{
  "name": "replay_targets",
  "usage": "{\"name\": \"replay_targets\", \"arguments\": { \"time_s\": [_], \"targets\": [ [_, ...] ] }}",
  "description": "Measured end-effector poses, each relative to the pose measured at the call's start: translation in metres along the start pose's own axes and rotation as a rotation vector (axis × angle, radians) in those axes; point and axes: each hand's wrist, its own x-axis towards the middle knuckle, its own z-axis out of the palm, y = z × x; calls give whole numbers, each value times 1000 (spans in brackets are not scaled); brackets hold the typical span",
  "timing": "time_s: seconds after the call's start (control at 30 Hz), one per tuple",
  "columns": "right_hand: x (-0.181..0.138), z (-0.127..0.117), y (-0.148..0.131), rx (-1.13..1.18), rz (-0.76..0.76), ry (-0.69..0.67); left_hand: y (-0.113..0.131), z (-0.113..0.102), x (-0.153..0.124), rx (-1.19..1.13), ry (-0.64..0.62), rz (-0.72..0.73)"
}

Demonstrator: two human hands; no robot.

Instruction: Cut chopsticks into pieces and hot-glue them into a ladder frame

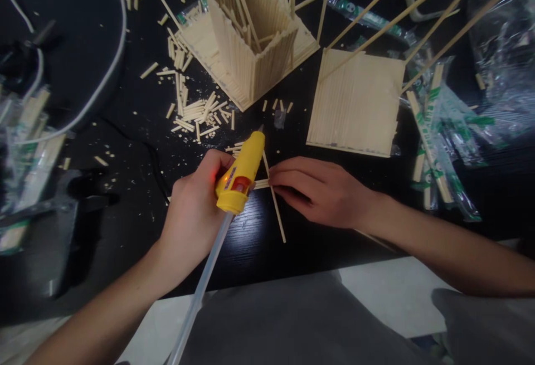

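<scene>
My left hand (194, 209) is closed round a yellow hot glue gun (242, 170) with a clear glue stick (200, 292) running out of its back. The gun's nozzle points away from me over the black table (251, 242). My right hand (317, 189) lies just right of the gun with its fingers pressed together on thin wooden sticks (273, 198) that cross on the table. One long stick runs toward me under those fingers.
A square tower of glued sticks (251, 30) stands on a stick base at the back. A flat stick panel (357, 103) lies to its right. Cut stick pieces (196, 111) litter the middle left. Chopstick wrappers (443, 147) lie right, white cables (112, 64) left.
</scene>
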Motion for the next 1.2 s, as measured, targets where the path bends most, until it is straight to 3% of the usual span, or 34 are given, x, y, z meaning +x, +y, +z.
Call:
{"name": "replay_targets", "arguments": {
  "time_s": [0.43, 1.2],
  "targets": [
    [-2, 3, 4, 7, -120, 27, 2, -1, 0, 4, -11, -4],
    [-2, 3, 4, 83, -45, 44, -2, 3, -3, -42, 40, 20]
  ]
}}
